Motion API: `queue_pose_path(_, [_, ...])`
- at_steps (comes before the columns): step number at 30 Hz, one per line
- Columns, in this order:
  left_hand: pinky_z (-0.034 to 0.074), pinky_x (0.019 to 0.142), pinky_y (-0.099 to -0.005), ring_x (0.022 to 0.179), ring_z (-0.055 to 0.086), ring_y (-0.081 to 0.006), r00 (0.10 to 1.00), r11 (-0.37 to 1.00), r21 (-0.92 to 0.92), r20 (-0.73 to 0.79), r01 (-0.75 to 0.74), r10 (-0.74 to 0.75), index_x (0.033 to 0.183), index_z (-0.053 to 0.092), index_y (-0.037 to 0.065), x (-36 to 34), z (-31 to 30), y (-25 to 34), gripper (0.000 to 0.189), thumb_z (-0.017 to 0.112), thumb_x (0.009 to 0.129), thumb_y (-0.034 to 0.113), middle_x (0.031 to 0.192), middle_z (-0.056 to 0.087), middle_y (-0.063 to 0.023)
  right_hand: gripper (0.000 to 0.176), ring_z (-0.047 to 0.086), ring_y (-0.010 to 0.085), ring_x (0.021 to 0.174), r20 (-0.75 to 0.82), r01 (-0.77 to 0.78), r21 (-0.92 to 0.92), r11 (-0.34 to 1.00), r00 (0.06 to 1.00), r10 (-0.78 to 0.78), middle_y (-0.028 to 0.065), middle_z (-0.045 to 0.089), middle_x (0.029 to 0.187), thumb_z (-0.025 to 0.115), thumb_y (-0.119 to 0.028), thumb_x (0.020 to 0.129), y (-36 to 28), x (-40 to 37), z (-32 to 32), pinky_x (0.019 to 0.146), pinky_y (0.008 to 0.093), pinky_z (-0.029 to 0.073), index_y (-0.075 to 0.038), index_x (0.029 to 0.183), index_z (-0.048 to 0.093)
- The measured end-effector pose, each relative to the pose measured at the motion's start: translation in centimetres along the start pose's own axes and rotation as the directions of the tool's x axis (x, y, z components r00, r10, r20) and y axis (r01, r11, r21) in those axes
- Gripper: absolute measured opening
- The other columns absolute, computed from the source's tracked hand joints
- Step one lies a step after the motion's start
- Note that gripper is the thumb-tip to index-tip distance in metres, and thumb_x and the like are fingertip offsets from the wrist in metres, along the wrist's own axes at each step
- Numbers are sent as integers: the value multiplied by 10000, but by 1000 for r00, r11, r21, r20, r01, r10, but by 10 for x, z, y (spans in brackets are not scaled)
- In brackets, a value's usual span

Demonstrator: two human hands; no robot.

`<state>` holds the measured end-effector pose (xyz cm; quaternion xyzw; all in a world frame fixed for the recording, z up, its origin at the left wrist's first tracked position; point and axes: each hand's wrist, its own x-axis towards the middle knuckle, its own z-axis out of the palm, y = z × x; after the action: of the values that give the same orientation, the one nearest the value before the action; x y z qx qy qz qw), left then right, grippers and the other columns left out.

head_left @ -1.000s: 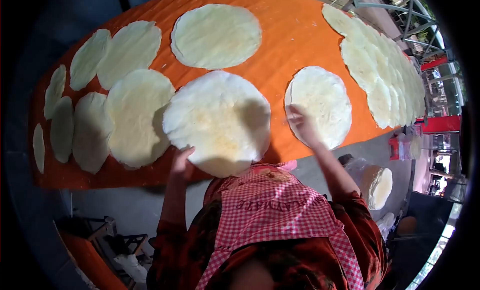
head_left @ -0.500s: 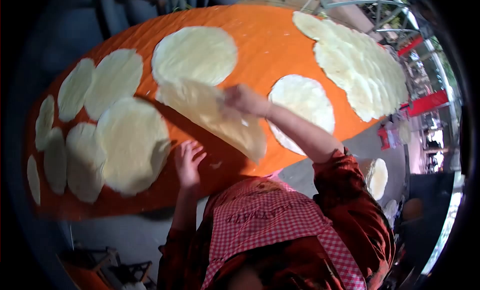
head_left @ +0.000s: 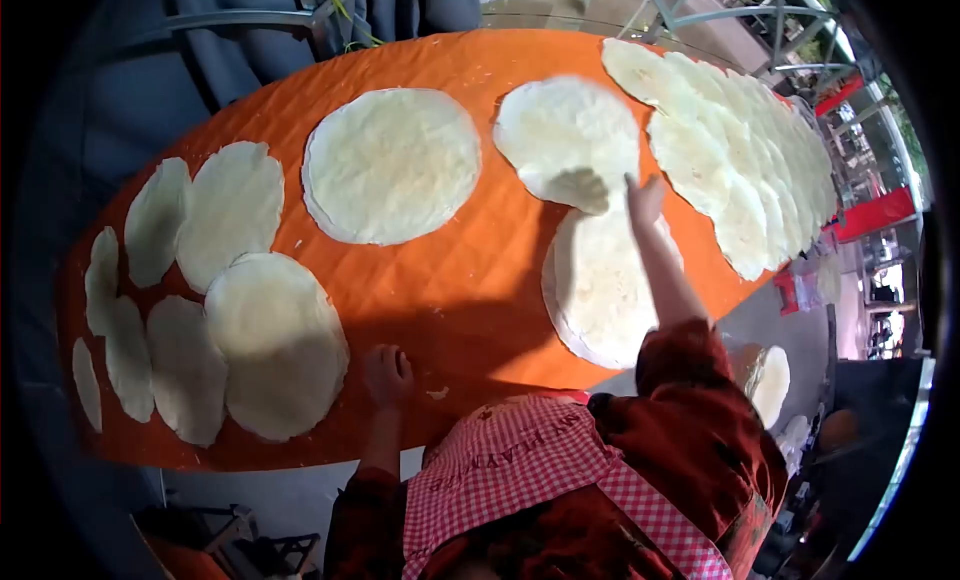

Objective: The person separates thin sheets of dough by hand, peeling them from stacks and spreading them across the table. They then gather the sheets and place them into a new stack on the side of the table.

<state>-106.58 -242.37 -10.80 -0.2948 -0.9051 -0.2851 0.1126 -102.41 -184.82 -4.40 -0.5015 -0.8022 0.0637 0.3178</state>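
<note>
Surface: long orange quilted cloth (head_left: 470, 280) over a table, fills most of the view. L hand (head_left: 388, 372) rests on its near edge, R hand (head_left: 645, 198) reaches across it. Beyond both hands: dark blue draped fabric (head_left: 250, 40). Far R of R hand: grey metal frame (head_left: 745, 10), red beams (head_left: 870, 215), daylight. Grey floor (head_left: 280, 495) below L hand.

Around:
- Row of overlapping pale flatbreads (head_left: 745, 150) just R of R hand.
- Cluster of overlapping pale flatbreads (head_left: 230, 330) L of L hand.
- Big round pale flatbread (head_left: 392, 165) beyond L hand, well L of R hand.
- Near round pale flatbread (head_left: 595, 300) under R forearm, which crosses it.
- Round thin pale flatbread sheet (head_left: 560, 125) flat on the cloth, just beyond and L of R fingertips. Hand's shadow on its near edge; contact can't tell.
- Stack of flatbreads (head_left: 768, 380) off the table, R of R elbow.
- Small dough scrap (head_left: 437, 392) just R of L hand.

Grip: R hand fingers straight, laid out flat, pinching nothing. L hand empty, fingers loosely bent on the cloth.

Writing: red-white checked apron (head_left: 520, 450) has red letters, upside down, not readable.
</note>
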Motion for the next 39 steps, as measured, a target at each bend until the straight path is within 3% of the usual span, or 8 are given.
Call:
queue_pose_path(4, [472,677,-416,842,543,-318,997,998,21,60,54,-55,915,544,58,-2,3,-1,115,574,834,134,926,553,-132,334,631,170,702,810,-601,541,589,560,-172,106,648,824,678,-164,827,-146,-136,35,577,295,506,63,1051,577])
queue_pose_path(12, [484,675,-407,834,551,-308,997,998,-39,64,44,-41,903,556,48,8,0,-1,106,575,829,122,904,561,-147,183,533,155,559,958,-945,244,216,270,99,52,575,686,683,-166,792,-258,-154,73,459,303,398,-40,820,553])
queue_pose_path(14, [485,688,-402,831,555,-312,997,997,-52,48,60,-58,910,558,45,8,-1,-2,113,579,823,116,898,562,-152,163,569,192,595,970,-880,223,419,241,-10,76,593,732,666,-109,773,-254,-146,103,453,327,439,-28,885,579])
queue_pose_path(19, [477,730,-385,833,561,-319,999,994,-103,29,29,-26,922,569,53,8,-5,-6,131,595,804,104,921,577,-134,200,616,214,587,627,-382,714,587,721,-295,115,628,691,623,-145,713,-362,-80,68,481,328,483,28,807,653])
queue_pose_path(24, [470,780,-391,910,566,-282,976,869,-473,213,147,-49,990,545,84,1,-8,-33,192,586,850,207,999,586,-91,229,568,202,562,244,418,724,548,588,-771,101,606,656,639,-165,716,-482,-105,-124,564,339,467,22,846,629])
queue_pose_path(27, [434,893,-450,1088,522,-262,731,-371,-799,591,473,-341,1201,490,142,30,-83,-49,391,511,905,396,1147,557,-80,155,601,323,694,260,716,536,447,364,-894,178,596,713,596,-153,723,-484,-196,-175,645,385,496,-21,801,614])
queue_pose_path(35, [326,1028,-515,1278,371,-290,790,-756,-589,591,284,-164,1411,304,164,-3,-126,-128,665,354,914,602,1393,399,-74,640,483,352,1176,666,546,647,533,-63,-743,221,421,1326,643,-410,779,-364,-434,-129,965,413,431,22,1223,482])
queue_pose_path(39, [332,1043,-470,1254,402,-263,737,-753,-582,647,308,-198,1400,319,132,-13,-125,-129,683,376,908,602,1373,418,-76,937,352,350,1306,730,474,598,646,11,-684,208,310,1436,565,-605,789,-350,-462,-112,1060,379,346,4,1416,227])
